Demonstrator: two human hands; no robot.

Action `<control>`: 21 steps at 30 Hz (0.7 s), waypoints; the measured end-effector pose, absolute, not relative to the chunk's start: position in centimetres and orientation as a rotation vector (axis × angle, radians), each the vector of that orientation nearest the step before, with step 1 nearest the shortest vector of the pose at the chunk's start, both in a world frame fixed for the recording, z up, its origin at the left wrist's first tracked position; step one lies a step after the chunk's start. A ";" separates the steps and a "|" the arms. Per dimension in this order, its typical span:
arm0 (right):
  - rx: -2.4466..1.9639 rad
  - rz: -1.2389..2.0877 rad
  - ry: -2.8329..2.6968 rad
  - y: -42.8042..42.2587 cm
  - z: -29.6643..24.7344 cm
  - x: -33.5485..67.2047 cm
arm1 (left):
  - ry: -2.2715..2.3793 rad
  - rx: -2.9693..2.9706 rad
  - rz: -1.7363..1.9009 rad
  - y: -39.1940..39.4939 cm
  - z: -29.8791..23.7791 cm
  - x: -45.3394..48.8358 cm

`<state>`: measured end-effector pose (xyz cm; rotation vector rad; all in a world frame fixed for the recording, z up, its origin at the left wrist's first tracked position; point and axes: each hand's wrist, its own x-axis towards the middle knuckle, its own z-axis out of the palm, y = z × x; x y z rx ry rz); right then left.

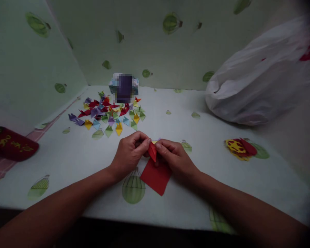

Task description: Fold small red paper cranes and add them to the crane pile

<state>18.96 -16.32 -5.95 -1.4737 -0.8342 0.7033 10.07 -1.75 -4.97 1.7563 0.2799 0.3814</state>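
Between my two hands is a small folded piece of red paper, narrow and pointed at its lower end. My left hand pinches its upper left side between thumb and fingers. On its right side, the thumb and fingers of my right hand are closed on the same paper. A flat red paper square lies on the table just below the folded piece, partly covered by my right hand. Bits of yellow and purple paper show behind my fingertips, mostly hidden.
Many folded paper cranes in several colours lie spread at the back left. Behind them stands a box with a blurred dark object before it. A red cylinder lies at left, a white plastic bag and yellow and red cut-outs at right.
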 end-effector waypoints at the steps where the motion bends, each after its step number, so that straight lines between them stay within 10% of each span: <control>1: -1.472 0.708 -0.831 -16.3 -6.0 18.9 | 0.282 1.754 0.390 -1.8 -5.0 10.1; 21: -1.381 0.835 -0.691 -16.1 -6.9 19.2 | 0.308 1.664 0.443 -2.0 -4.9 10.1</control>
